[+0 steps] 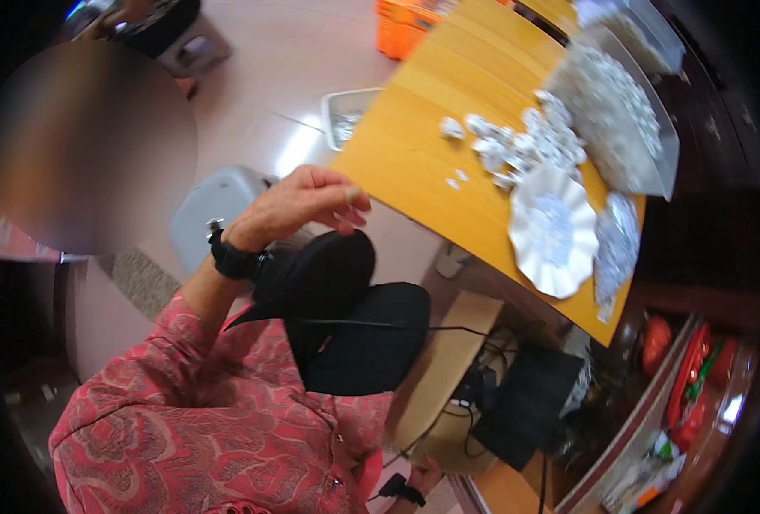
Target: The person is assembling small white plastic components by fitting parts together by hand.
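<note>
My left hand [298, 206] is raised over my lap, just off the near left edge of the wooden table [405, 146]. Its fingers are loosely bent and slightly apart; I see nothing held, though one fingertip carries a pale patch. A black band [234, 259] circles that wrist. Low in the view, my right hand [425, 480] is beside the cardboard box [435, 368], with its fingers mostly hidden. On the table, a white scalloped dish [530, 248] holds small pale pieces. Beyond it lies a heap of small white items [525, 146].
A large clear bin [667, 146] with a bag of white pieces stands at the table's right, near a filled clear bag [617, 244]. A white basket [328, 120], an orange crate [397, 30] and a grey stool [213, 210] are on the floor. A black cable [380, 325] crosses my lap.
</note>
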A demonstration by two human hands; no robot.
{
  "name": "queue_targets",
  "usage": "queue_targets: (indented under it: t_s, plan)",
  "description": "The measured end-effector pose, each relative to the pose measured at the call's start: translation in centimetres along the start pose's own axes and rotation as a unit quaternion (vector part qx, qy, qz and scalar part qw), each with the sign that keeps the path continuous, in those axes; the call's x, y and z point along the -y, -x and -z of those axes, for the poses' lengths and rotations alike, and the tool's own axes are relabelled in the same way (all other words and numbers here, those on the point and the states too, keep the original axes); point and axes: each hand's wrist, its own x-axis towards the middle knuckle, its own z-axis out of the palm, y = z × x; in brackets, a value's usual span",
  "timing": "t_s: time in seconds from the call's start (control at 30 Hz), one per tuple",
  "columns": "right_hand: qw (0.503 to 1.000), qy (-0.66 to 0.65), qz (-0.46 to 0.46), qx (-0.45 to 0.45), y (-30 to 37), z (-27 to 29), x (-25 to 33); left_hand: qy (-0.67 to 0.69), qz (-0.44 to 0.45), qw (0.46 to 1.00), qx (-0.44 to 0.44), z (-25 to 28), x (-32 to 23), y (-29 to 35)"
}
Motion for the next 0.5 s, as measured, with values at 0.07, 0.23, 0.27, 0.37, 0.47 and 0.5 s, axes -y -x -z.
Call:
queue_targets:
  t_s: [0.07,0.23,0.27,0.37,0.47,0.5]
  plan:
    - [0.999,0.013,0.039,0.004,0.1,0.6,-0.3,0.066,-0.040,0.985,-0.155,3.3,1.8,2.3]
    - [0.889,0.360,0.221,0.178,0.7,7.2,0.2,0.095,0.049,0.860,-0.499,12.7,9.8,5.1]
    - [0.805,0.499,0.285,0.145,2.9,5.8,1.2,0.094,0.047,0.853,-0.512,14.3,11.8,6.6]
    - [0.691,0.607,0.375,0.112,7.5,-0.1,2.6,-0.048,0.138,0.797,-0.586,16.9,15.5,7.7]
    - [0.735,0.531,0.410,0.100,8.2,1.6,2.9,-0.165,0.195,0.804,-0.537,16.7,18.0,8.3]
    - [0.711,0.547,0.428,0.107,7.8,2.9,2.8,-0.165,0.192,0.808,-0.532,16.8,18.8,8.3]
